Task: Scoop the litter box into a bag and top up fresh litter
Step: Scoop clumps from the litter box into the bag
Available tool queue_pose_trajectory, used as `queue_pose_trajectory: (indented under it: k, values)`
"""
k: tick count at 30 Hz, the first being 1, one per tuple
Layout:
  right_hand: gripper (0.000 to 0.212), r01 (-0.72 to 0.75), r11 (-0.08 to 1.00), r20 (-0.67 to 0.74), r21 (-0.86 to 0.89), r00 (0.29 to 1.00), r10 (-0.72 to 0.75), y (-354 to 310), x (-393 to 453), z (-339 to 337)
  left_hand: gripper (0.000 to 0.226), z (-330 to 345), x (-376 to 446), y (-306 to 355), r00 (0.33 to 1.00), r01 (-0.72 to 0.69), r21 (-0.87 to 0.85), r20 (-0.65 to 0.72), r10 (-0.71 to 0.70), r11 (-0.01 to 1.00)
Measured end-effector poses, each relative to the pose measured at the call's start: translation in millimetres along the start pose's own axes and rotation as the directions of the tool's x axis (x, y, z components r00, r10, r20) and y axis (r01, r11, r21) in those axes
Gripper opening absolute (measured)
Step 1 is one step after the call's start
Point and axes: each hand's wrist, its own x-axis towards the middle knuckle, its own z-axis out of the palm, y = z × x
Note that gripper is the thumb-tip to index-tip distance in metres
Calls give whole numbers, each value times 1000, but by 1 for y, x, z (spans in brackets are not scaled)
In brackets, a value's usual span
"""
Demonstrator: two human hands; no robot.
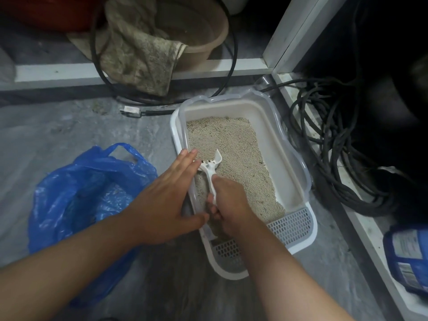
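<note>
Two containers sit on the grey floor: a white rectangular plastic litter box (287, 158) with a clear raised rim and a grey slotted step at its near end, and a crumpled blue plastic bag (92, 181) just beside it on the left, its mouth open upward. Pale beige granular litter (234, 144) covers most of the box's floor, thinning to bare white plastic along the far wall. Inside the bag, small pale specks lie on the blue film; what they are I cannot tell.

Over the box's left rim, the left hand (162, 195) lies flat with fingers straight and close together, fingertips touching the clear edge. Curled fingers of the right hand (228, 205) grip the handle of a white plastic scoop (209, 166), whose head, holding dark bits, is raised just above the litter, next to the left fingertips.
</note>
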Motion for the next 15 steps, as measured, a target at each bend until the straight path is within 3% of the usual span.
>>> queue_pose_trajectory:
  k: [4, 10, 15]
  values:
    - [28, 82, 996, -61, 44, 995, -79, 3, -21, -22, 116, -1, 1, 1, 1000, 13, -4, 12, -13, 1000]
    - [34, 171, 984, -93, -52, 980, -175, 12, -44, -52, 115, 1, 3, 6, 999, 27, 22, 25, -27, 999]
    - [37, 169, 986, -111, -9, 979, -169, 25, -54, -61, 114, 3, 4, 8, 999, 41, 1, 22, -41, 999]
